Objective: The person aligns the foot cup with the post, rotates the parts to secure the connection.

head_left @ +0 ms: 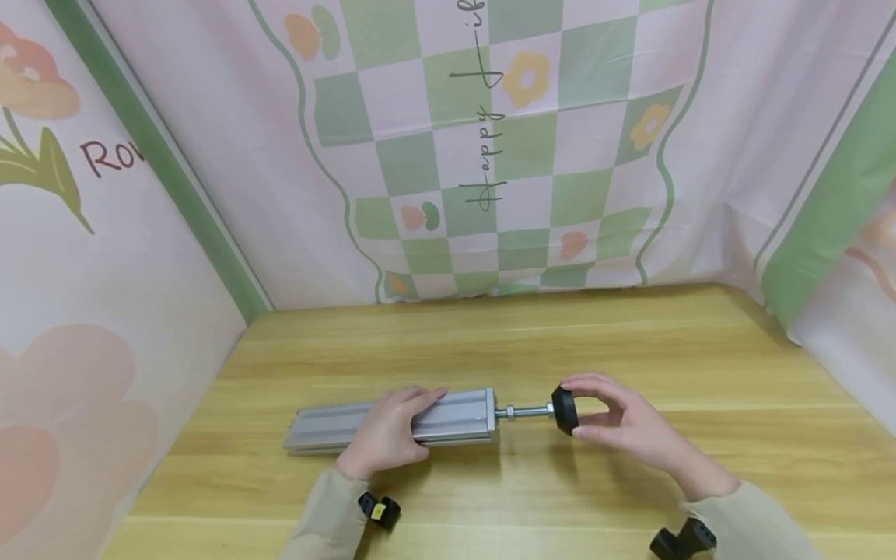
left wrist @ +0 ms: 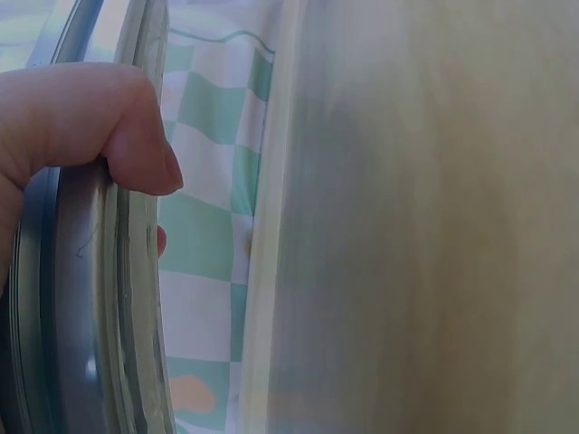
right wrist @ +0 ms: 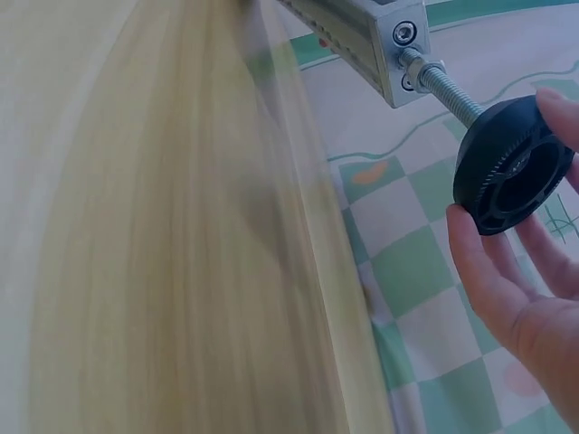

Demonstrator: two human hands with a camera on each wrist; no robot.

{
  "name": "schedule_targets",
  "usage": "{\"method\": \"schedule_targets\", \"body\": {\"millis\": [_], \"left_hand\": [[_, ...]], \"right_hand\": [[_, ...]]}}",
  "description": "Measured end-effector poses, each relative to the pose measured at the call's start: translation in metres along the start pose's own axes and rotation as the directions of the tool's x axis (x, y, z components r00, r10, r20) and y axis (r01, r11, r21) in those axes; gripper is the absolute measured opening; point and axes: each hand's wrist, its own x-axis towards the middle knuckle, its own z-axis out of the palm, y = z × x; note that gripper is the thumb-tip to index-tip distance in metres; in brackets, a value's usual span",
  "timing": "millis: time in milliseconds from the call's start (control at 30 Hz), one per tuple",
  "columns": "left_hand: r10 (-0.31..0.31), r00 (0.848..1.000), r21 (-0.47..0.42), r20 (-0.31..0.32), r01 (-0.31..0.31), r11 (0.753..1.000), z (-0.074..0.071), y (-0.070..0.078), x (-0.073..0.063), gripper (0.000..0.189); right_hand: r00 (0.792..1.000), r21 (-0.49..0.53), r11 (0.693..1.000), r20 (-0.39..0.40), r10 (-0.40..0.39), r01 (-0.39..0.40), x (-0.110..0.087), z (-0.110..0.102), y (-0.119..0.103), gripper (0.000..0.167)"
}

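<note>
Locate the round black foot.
In the head view, the round black foot sits right of centre, at the right end of the threaded rod, in the right hand.

From above the long silver-grey metal bar [head_left: 455,412], the head view looked forward and down. Close beside the bar, the left wrist view faced past it toward the green-and-white checked fabric curtain [left wrist: 199,235]. The right wrist view faced the bar's right end from just beyond, sharing with the head view the round black ribbed foot [right wrist: 505,167] there.
</note>
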Motion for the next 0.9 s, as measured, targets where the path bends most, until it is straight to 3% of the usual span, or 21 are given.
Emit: {"method": "schedule_targets", "body": {"millis": [233,500,700,900], "left_hand": [[0.005,1.000,-0.002,0.000,-0.005,1.000,-0.001,0.000,0.000,0.084],[0.014,1.000,0.001,-0.004,-0.014,1.000,-0.001,-0.001,0.000,0.084],[0.016,1.000,0.001,-0.013,-0.016,1.000,-0.001,0.000,0.000,0.083],[0.023,1.000,0.005,-0.015,-0.023,1.000,0.001,-0.001,-0.001,0.083]], "right_hand": [[0.974,0.022,0.974,-0.017,0.227,-0.226,0.002,-0.001,-0.006,0.047],[0.944,0.126,0.937,-0.018,0.330,-0.326,0.006,-0.001,-0.010,0.037],[0.897,0.154,0.889,-0.035,0.442,-0.432,0.012,0.001,-0.011,0.052],[0.883,0.150,0.874,-0.017,0.469,-0.462,0.014,0.003,-0.010,0.052]]}}
